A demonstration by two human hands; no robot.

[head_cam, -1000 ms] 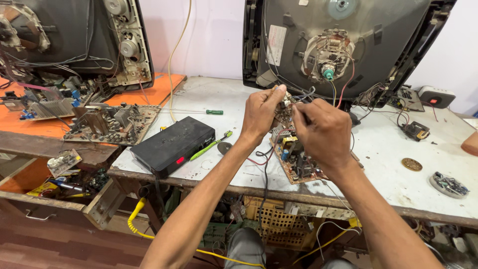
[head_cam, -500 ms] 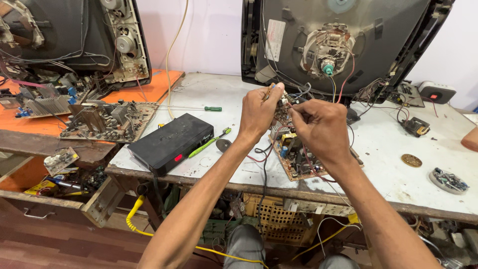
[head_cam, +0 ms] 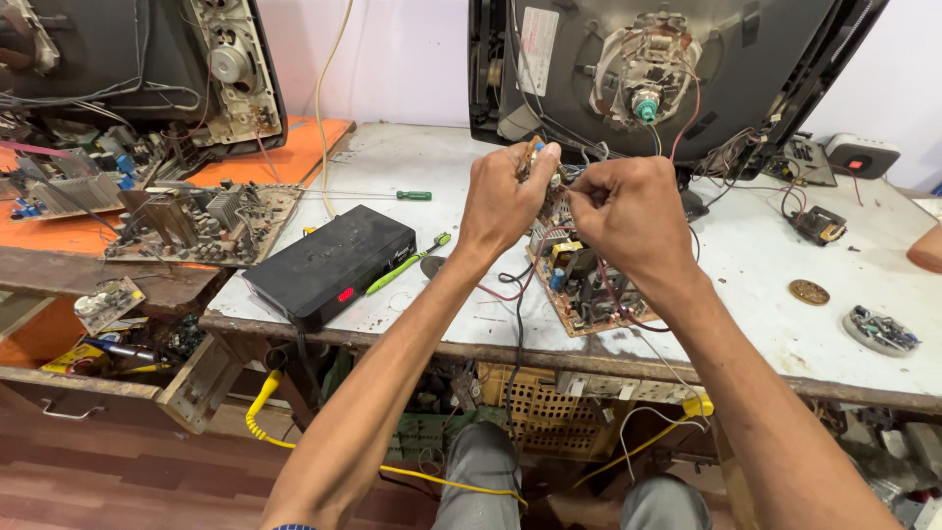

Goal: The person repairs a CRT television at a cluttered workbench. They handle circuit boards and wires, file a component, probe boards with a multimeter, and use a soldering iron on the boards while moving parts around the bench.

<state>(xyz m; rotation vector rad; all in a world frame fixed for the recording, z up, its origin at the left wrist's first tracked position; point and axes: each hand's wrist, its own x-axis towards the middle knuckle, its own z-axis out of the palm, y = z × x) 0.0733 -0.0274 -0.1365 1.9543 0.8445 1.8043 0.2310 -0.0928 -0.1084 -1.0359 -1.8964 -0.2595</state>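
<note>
My left hand and my right hand are raised together above a brown circuit board that lies on the white workbench. The left fingers pinch a small part with wires at the board's far end. My right hand's fingers are closed on the wires just beside it; what they grip is hidden. Red and black wires hang from the board over the bench's front edge. Behind stands an opened tube television with its neck and coils exposed.
A black box and a green-handled screwdriver lie left of the board. Another screwdriver lies further back. A second open television and bare boards sit on the orange table at left. Small parts lie at right.
Both hands have stayed on the part above the board, shifting only slightly. The camera view has tilted a little.
</note>
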